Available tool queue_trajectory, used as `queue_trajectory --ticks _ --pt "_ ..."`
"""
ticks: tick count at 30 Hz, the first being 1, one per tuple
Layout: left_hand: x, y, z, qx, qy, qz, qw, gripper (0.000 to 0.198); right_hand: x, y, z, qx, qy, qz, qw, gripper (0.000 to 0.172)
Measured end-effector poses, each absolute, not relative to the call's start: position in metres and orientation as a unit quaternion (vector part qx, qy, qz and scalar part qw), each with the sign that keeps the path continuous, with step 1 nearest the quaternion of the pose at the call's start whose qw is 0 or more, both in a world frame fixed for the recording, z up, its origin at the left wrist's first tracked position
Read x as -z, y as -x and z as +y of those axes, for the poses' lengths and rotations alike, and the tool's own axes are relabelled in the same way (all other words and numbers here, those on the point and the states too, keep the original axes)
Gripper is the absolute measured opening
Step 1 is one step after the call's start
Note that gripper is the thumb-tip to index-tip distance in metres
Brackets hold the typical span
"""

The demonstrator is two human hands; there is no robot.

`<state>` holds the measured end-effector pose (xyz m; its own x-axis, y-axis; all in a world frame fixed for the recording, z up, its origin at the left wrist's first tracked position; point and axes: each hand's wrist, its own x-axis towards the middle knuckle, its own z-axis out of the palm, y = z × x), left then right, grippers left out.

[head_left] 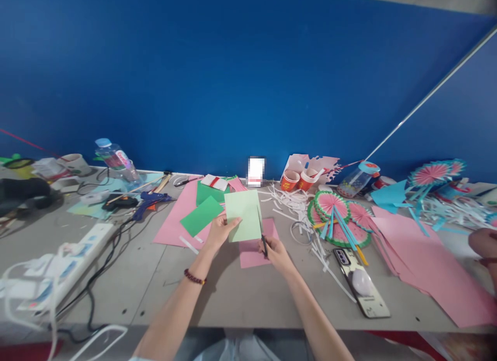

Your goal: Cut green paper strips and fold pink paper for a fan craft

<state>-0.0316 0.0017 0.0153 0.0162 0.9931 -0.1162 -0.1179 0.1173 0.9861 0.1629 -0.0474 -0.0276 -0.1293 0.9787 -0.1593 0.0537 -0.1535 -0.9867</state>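
My left hand (223, 229) pinches the lower left edge of a light green sheet of paper (244, 211), holding it up above the table. In my right hand (277, 253) is a pair of scissors (264, 244) with dark handles, its blades along the sheet's right edge. Below the sheet lies a smaller pink piece of paper (252, 256). A darker green rectangle of paper (201, 216) rests to the left of my left hand, on a large pink sheet (166, 230).
Paper fans (341, 221) with watermelon colours and a phone (361, 286) lie right. White paper strips (289, 203) and red paper cups (290, 181) are behind. To the left are a power strip (73, 262), a blue glue gun (149, 201) and a bottle (116, 159). Another person's hand (483, 243) shows far right.
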Motion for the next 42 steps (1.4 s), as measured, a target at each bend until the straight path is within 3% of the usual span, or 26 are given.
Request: queue_trajectory --ticks 30,42 --pt "-0.008 0.038 0.005 -0.464 -0.486 0.488 0.557 0.043 0.013 -0.162 -0.051 -0.547 0.508 -0.516 0.420 0.036" --pt "-0.012 0.037 0.004 -0.464 -0.476 0.491 0.564 0.045 0.022 -0.163 -0.049 -0.541 0.518 -0.510 0.423 0.040"
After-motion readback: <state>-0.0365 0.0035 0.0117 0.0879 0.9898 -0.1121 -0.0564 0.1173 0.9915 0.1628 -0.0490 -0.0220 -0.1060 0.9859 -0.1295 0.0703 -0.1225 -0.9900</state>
